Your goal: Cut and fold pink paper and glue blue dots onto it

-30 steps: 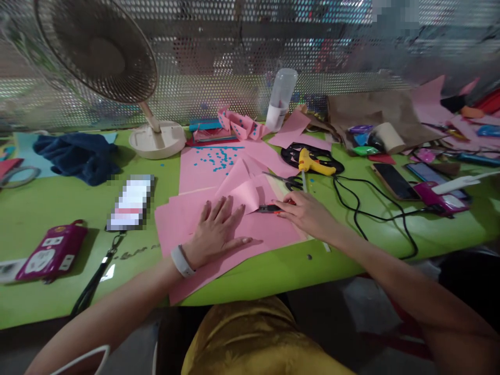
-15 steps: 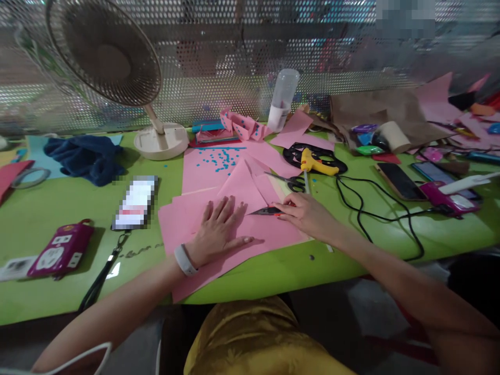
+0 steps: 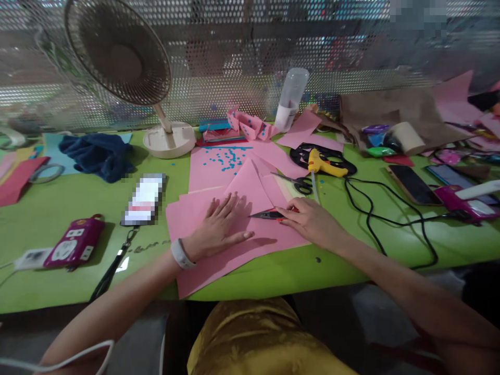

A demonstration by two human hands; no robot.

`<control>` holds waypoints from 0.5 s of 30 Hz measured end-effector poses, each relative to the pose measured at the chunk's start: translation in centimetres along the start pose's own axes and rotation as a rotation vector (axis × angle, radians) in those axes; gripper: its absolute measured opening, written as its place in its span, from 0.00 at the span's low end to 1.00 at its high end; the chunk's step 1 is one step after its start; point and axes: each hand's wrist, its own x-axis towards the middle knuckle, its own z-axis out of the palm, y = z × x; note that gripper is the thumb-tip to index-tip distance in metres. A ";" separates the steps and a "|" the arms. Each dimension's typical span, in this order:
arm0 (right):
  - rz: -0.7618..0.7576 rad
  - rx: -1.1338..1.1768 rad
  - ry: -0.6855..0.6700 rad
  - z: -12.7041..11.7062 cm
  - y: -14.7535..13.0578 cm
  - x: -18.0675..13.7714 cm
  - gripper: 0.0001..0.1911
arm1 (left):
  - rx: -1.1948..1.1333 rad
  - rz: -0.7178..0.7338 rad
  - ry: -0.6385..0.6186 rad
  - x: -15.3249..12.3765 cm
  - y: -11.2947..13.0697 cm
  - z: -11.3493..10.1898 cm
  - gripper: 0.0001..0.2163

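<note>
My left hand [image 3: 219,226] lies flat with fingers spread on a large pink paper sheet [image 3: 234,250], pressing it onto the green table [image 3: 58,219]. My right hand [image 3: 310,219] is closed on a small red-and-black cutter [image 3: 267,214], whose tip points left and rests on the pink paper just right of my left fingers. A folded pink flap [image 3: 250,185] rises right behind the two hands.
Black-handled scissors [image 3: 299,182] and a yellow glue gun [image 3: 322,164] with a black cord lie right of the paper. A desk fan [image 3: 125,57], a blue cloth [image 3: 99,153], a magenta power strip [image 3: 74,242], phones [image 3: 412,185], a white bottle [image 3: 291,99] and pink scraps surround.
The pink flap under the cutter has flattened down from a raised curl. My hands stay on the paper almost unmoved, while the view has shifted a little to the left.
</note>
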 end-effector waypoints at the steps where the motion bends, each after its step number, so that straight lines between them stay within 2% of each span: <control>1: 0.001 -0.002 0.001 0.1 0.0 0.0 0.17 | 0.004 0.018 -0.020 -0.2 -0.6 -0.8 0.36; 4: 0.000 -0.008 0.007 0.3 0.2 -0.1 0.17 | 0.021 0.092 -0.095 -0.8 -2.9 -2.6 0.27; 6: -0.002 -0.005 0.005 0.4 0.3 -0.1 0.18 | -0.002 0.129 -0.145 -1.3 -4.5 -2.9 0.24; 10: 0.005 0.001 -0.021 0.2 -0.3 0.3 0.17 | -0.018 0.162 -0.153 -1.8 -6.3 -1.8 0.23; 15: 0.027 0.034 -0.017 0.1 -1.3 1.2 0.18 | 0.005 0.162 -0.126 -1.8 -6.5 -0.8 0.23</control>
